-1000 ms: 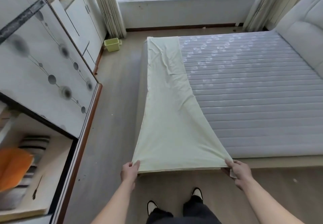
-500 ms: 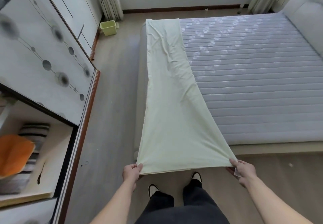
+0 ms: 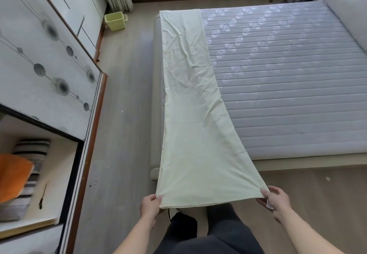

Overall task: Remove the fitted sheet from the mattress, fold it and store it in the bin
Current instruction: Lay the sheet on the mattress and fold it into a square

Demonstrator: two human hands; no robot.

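I am standing at the foot of the bed, looking down at my two hands. My left hand [image 3: 150,206] pinches the near left corner of the fitted sheet [image 3: 195,134], with my thumb on top and my fingers curled under the cloth. My right hand [image 3: 275,201] pinches the near right corner the same way, and a small white tag peeks out under that hand. The sheet is pale yellow and is folded into a long strip. It is pulled tight between my hands, so its near edge hangs in the air above my dark trousers [image 3: 210,232] and my shoe [image 3: 173,212]. From there the strip runs away from me along the left side of the mattress [image 3: 288,87], all the way to the far end, and it gets narrower there. It has a few wrinkles near the far end. The rest of the mattress is bare, grey and striped with stitched lines. A small yellow-green bin [image 3: 115,21] stands on the wooden floor [image 3: 127,99] by the far wall, well apart from the sheet. On my left is a wardrobe [image 3: 45,59] with dots and thin lines on its door. Its open part holds folded striped cloth [image 3: 32,154] and something orange [image 3: 14,176].
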